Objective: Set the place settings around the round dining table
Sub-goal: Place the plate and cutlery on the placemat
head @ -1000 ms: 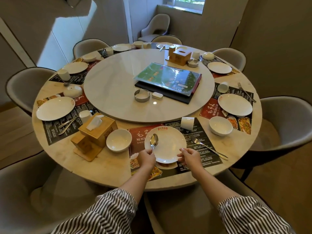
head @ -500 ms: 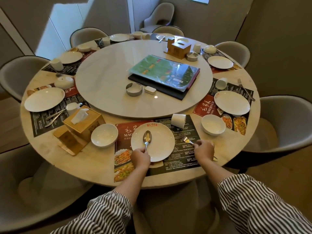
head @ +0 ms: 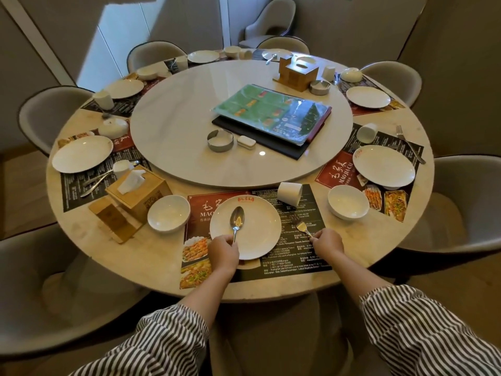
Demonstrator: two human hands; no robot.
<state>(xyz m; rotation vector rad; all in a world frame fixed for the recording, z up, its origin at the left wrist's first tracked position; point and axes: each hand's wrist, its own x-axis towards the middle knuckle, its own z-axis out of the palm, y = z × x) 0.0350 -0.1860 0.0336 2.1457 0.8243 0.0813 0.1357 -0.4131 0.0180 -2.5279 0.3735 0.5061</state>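
Observation:
A white plate (head: 254, 226) sits on the printed placemat (head: 295, 256) at the near edge of the round table (head: 81, 240). My left hand (head: 222, 253) grips the handle of a spoon (head: 237, 219) whose bowl lies over the plate. My right hand (head: 326, 245) grips the handle of a fork (head: 302, 227), its tines pointing away over the placemat to the right of the plate. A white bowl (head: 168, 214) stands left of the placemat and a white cup (head: 290, 193) lies on its side above the plate.
A white lazy Susan (head: 176, 126) holds menus (head: 271, 112), a metal ring (head: 220, 141) and a wooden tissue box (head: 295, 73). Another tissue box (head: 138, 195) stands near left. Other settings with plates, a bowl (head: 348, 202) and cups ring the table. Grey chairs surround it.
My right hand left the plate's rim, moved right to the fork and took hold of it, bringing it closer to the plate. My left hand keeps holding the spoon.

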